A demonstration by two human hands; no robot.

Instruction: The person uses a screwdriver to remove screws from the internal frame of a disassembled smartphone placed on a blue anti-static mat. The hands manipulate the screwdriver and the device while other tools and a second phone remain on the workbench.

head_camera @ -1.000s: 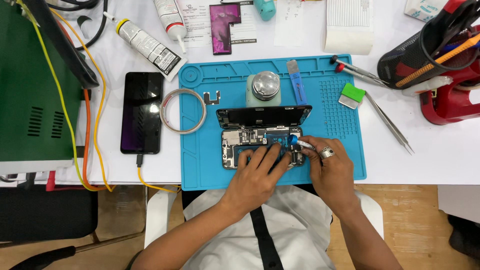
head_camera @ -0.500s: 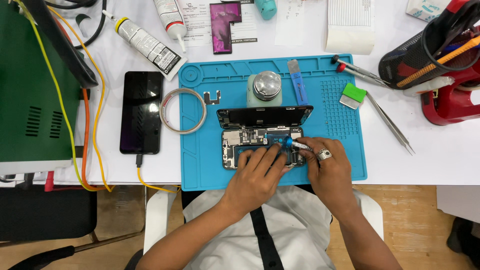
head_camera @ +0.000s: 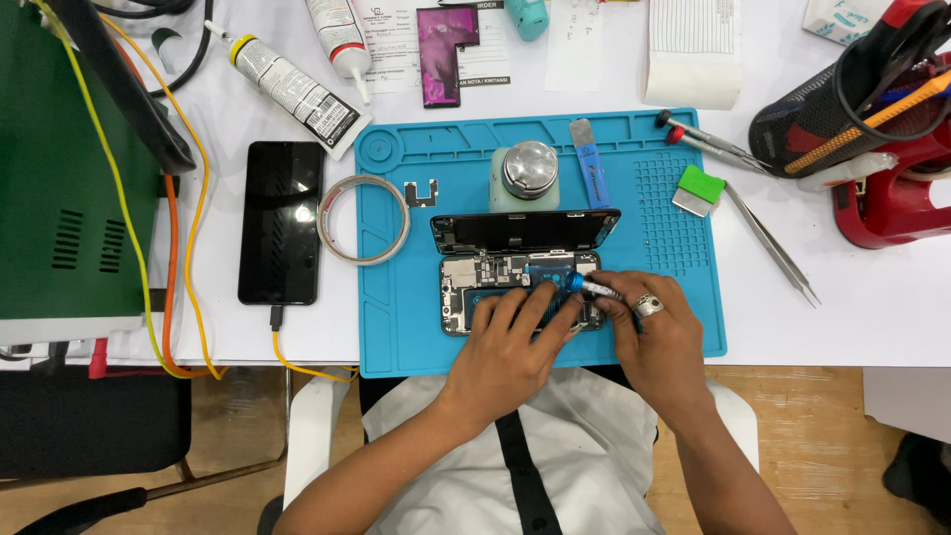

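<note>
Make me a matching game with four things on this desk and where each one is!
Things:
1. roll of tape
2. black phone
3. tweezers
4. green pad

Places:
A. on the white table, right of the blue mat
B. on the blue mat's dotted part
C. half on the blue mat's left edge
D. left of the mat, plugged into a yellow cable

Pairs: 1-C, 2-D, 3-A, 4-B
</note>
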